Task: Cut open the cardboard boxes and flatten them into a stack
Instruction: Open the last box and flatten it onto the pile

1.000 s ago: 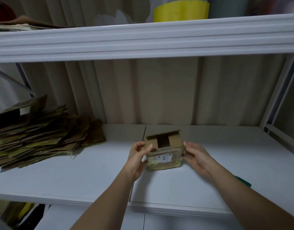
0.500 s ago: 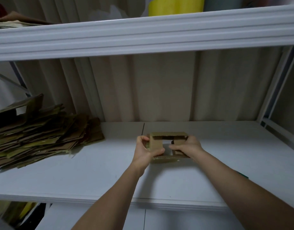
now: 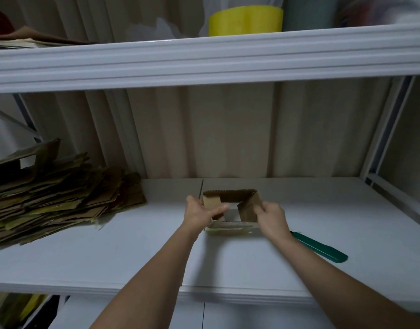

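Both hands grip the opened box (image 3: 231, 211) on the shelf (image 3: 133, 257): left hand (image 3: 200, 213) clamped on its left wall, right hand (image 3: 272, 218) on its right flap.

A white shelf board (image 3: 109, 257) with a thin seam running front to back through its middle forms the working surface, and a ribbed white upper shelf edge (image 3: 204, 60) crosses the whole view above it. Behind both hangs a pale beige pleated curtain (image 3: 228, 134). On the upper shelf stands a yellow cylindrical roll (image 3: 245, 21), with a grey-green cylinder (image 3: 308, 13) just beside it on the right and pale crumpled plastic (image 3: 166, 27) to its left. At the far left of that shelf lie flat brown sheets (image 3: 26, 40). A white metal upright post (image 3: 389, 129) frames the right side, and a thin diagonal brace (image 3: 12, 119) shows at the left.
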